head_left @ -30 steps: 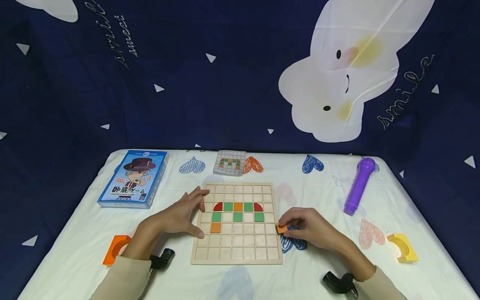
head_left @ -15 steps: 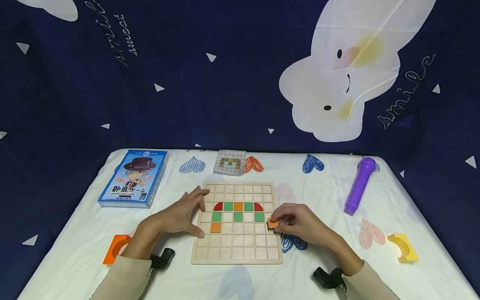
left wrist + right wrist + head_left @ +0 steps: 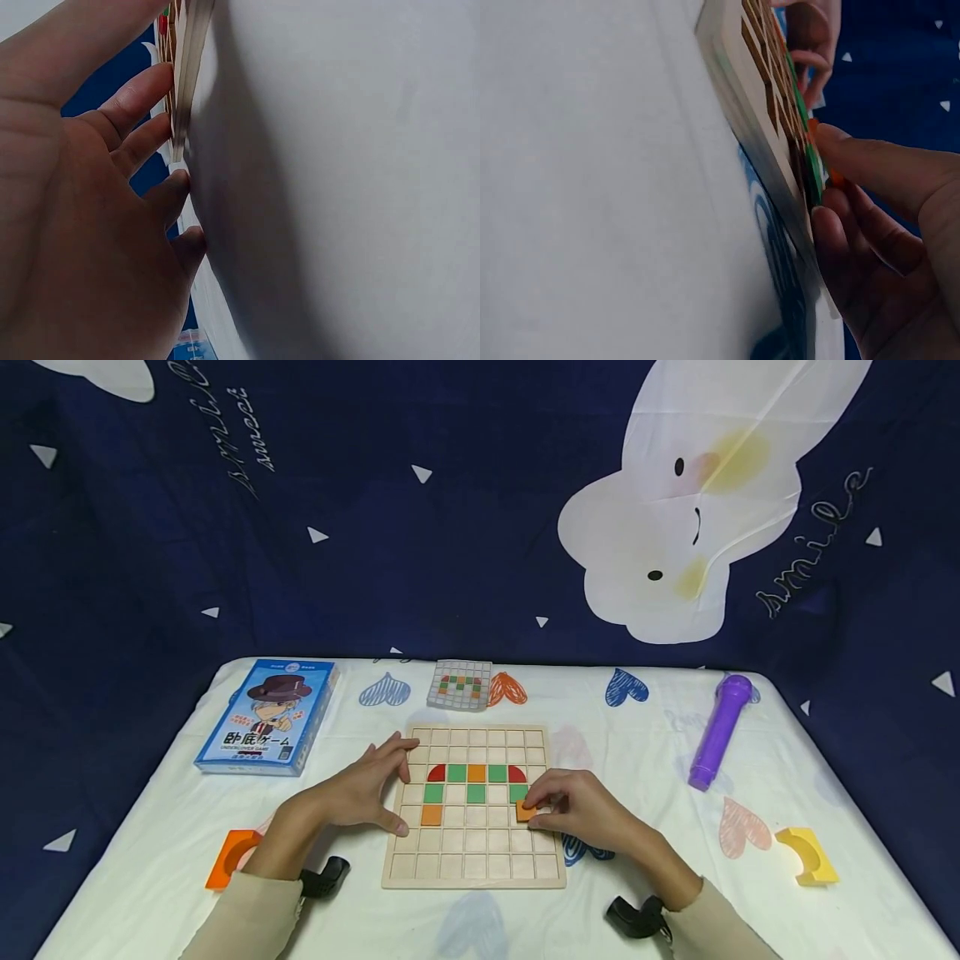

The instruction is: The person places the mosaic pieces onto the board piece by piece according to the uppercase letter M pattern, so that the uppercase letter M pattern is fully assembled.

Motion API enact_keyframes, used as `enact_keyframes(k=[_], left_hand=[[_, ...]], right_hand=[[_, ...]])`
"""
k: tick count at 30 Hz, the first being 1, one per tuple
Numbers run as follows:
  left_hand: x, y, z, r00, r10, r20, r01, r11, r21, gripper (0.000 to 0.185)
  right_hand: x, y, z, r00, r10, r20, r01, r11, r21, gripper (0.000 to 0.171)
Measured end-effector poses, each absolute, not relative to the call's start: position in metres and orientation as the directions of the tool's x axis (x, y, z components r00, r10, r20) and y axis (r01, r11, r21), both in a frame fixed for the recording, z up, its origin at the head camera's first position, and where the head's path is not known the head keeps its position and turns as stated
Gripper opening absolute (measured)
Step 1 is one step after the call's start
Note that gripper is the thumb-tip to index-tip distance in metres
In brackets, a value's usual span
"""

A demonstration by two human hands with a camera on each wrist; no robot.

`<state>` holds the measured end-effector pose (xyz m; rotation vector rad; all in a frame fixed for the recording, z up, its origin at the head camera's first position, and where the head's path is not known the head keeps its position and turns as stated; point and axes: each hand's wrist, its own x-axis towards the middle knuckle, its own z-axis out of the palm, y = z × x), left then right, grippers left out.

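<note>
Eight tiles are seated on the wooden grid board (image 3: 473, 868) at frame centre, steadied by the spread-fingered left hand (image 3: 358, 792), while a ninth orange tile (image 3: 525, 811) is pinched by the right hand (image 3: 579, 810) over its cell.

Home play corner, table (image 3: 645, 893) under a heart-print cloth, cartoon bedsheet backdrop (image 3: 465, 527), board-game box (image 3: 268, 717), wooden puzzle board (image 3: 474, 852), toy microphone (image 3: 718, 732)

Left hand (image 3: 365, 790) spread, right hand (image 3: 573, 807) pinching
</note>
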<state>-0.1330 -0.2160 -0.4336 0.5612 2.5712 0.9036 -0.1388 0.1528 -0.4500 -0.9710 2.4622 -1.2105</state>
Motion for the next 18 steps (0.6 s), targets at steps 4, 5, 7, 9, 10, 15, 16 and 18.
enact_keyframes(k=[4,5,7,9,10,15,16,18], left_hand=[[-0.1333,-0.2161,-0.4332,-0.858,0.473,-0.201,0.243,0.717,0.653,0.058],[-0.1333,-0.2160,-0.4331,-0.857,0.474,-0.200,0.244,0.717,0.653,0.058],[-0.1333,-0.2158,-0.4331,-0.858,0.472,-0.200,0.244,0.718,0.652,0.058],[-0.1333,-0.2157,-0.4333,-0.860,0.471,-0.198,0.244,0.718,0.652,0.058],[-0.1333,-0.2156,-0.4334,-0.861,0.470,-0.197,0.243,0.718,0.652,0.057],[-0.1332,-0.2154,-0.4342,-0.863,0.466,-0.196,0.238,0.716,0.656,0.057],[-0.1332,-0.2154,-0.4343,-0.862,0.467,-0.196,0.239,0.716,0.656,0.057],[-0.1333,-0.2152,-0.4345,-0.862,0.468,-0.193,0.242,0.716,0.655,0.057]], right_hand=[[-0.1383,0.1498,-0.4506,-0.757,-0.649,0.070,-0.468,0.465,-0.752,0.016],[-0.1381,0.1493,-0.4500,-0.757,-0.650,0.069,-0.471,0.470,-0.746,0.016],[-0.1377,0.1482,-0.4493,-0.757,-0.650,0.066,-0.477,0.481,-0.735,0.016],[-0.1372,0.1474,-0.4487,-0.757,-0.649,0.071,-0.484,0.484,-0.729,0.016],[-0.1370,0.1470,-0.4485,-0.757,-0.649,0.075,-0.486,0.484,-0.728,0.015],[-0.1362,0.1457,-0.4488,-0.754,-0.651,0.087,-0.495,0.476,-0.727,0.015],[-0.1361,0.1456,-0.4490,-0.753,-0.652,0.087,-0.496,0.475,-0.727,0.015],[-0.1360,0.1457,-0.4493,-0.750,-0.656,0.085,-0.497,0.475,-0.726,0.015]])
